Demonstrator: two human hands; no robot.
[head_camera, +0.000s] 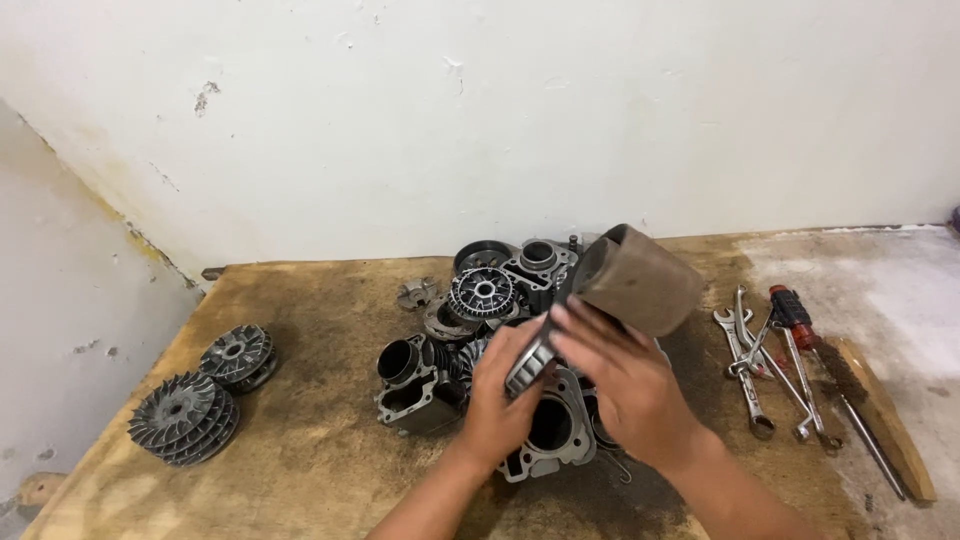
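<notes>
brown drum (640, 275) in both hands' grip (tilted)

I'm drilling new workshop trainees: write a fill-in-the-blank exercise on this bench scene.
1. Both hands, left hand and right hand, grip a ring-shaped metal part above a pile of ____ parts.
2. The wrenches lie to the ____ of the pile.
3. A screwdriver beside them has a ____ handle.
4. Near the wooden table's left edge lie ____ finned discs.

Missing words: engine; right; red; two
</notes>
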